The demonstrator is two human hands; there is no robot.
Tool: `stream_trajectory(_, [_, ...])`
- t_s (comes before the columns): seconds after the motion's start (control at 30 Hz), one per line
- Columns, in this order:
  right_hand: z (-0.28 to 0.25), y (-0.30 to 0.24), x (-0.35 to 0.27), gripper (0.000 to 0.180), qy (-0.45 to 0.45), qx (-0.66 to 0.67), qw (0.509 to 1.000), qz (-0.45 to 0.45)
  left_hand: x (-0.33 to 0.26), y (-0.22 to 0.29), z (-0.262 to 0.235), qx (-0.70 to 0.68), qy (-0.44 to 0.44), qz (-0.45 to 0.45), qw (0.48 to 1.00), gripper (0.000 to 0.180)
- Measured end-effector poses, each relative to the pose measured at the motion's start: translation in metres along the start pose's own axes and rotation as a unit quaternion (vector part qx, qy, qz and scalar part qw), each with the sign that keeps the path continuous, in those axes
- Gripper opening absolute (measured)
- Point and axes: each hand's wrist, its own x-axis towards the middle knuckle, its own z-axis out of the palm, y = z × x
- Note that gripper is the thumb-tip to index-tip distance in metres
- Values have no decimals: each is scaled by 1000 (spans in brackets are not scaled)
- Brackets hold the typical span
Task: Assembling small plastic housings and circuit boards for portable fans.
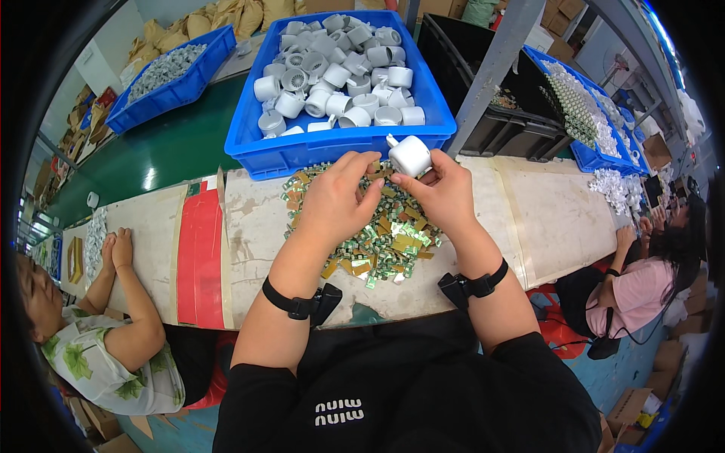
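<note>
Between the thumb and fingers of my right hand is a white cup-shaped plastic housing with a small tab on its side, held just in front of the blue bin. My left hand is beside it, thumb and fingers apart and slightly curved, with nothing visible in them. Beneath both hands spreads a heap of small green and tan circuit boards on the worktable. Directly beyond stands the blue bin, filled with many similar white housings.
A metal post rises right of the bin, by a black crate. Another blue bin lies farther right, a blue tray far left. Red sheeting crosses the table. Co-workers sit on both sides, a person's hands at left.
</note>
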Motion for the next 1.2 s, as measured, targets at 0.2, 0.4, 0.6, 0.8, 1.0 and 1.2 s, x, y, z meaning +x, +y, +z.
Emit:
stream_trajectory(0.2, [5,9,1,36,16,68,996,-63,1,0,1,9,-4,-9,1000,42])
stream_trajectory(0.4, [3,1,-10,31,-29,323,946,-17,2,8,-1,-36,52,-66,996,53])
stream_trajectory(0.6, [-2,2,-10,36,-43,218,973,-66,4,7,2,-28,42,-35,998,49])
stream_trajectory(0.8, [1,-2,-5,37,-3,154,978,-140,4,3,1,-71,85,-63,992,24])
stream_trajectory(1.0, [-8,-13,-11,35,-5,127,985,-121,0,-4,3,73,67,-45,994,16])
stream_trajectory(1.2, [10,27,-1,46,34,-18,983,-182,-2,64,-46,-11,-226,-114,967,15])
